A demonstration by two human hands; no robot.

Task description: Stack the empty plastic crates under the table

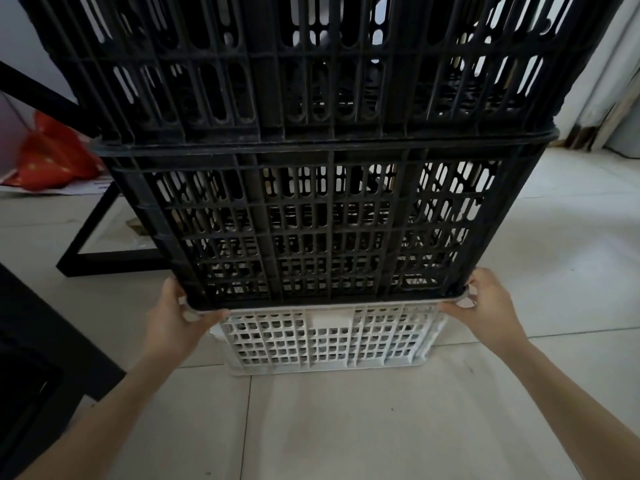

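Note:
A stack of slotted plastic crates stands on the tiled floor in front of me. At the bottom is a white crate (pixel 325 337). A black crate (pixel 325 230) sits nested in it, and a second black crate (pixel 311 64) is nested above that. My left hand (pixel 176 317) grips the white crate's rim at its left corner, fingers curled under the edge. My right hand (pixel 485 303) holds the rim at the right corner in the same way. The crates' insides are mostly hidden behind their walls.
A black metal table frame (pixel 90 233) runs along the floor behind the stack on the left. An orange-red plastic bag (pixel 52 157) lies beyond it. A dark piece of furniture (pixel 38 375) fills the near left. Pale floor tiles (pixel 381 427) lie near me and to the right.

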